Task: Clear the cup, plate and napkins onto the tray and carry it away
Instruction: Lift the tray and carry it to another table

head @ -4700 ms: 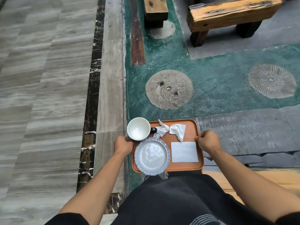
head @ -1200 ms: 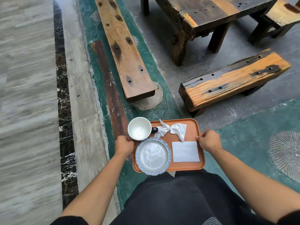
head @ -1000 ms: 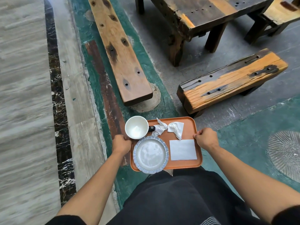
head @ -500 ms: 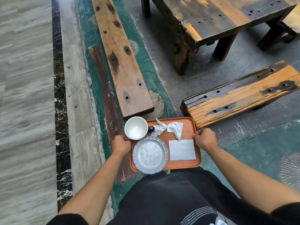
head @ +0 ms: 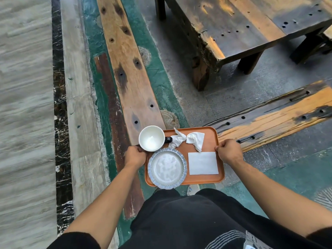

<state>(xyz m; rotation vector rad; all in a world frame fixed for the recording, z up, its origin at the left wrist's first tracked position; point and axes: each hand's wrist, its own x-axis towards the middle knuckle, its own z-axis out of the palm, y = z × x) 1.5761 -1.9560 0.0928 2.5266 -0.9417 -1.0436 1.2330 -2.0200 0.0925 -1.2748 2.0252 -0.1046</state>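
The floor fills the view: pale streaked stone on the left, a dark marbled strip, then green paint and grey slabs on the right. A long plank bench runs away from the person over the green band. At the top right stands a dark wooden table, and a second bench lies across the right side, orange and black in its grain.

The person's black clothing fills the bottom of the view, with both bare forearms reaching forward from it.

The tray, orange with rounded corners, is held level in front of the body, above the floor and clear of the benches. The left hand grips its left edge with fingers curled round the rim, just beside the cup. The right hand grips the right edge the same way, thumb on top.

On the tray, the plate sits at the near left corner, pale with a blue scalloped rim that overhangs the tray's near edge. The cup, white inside with a dark handle pointing right, stands at the far left corner and overhangs the left edge. A flat napkin lies at the near right, just beside the plate. Two crumpled napkins lie at the far side, the left one touching the cup's handle.
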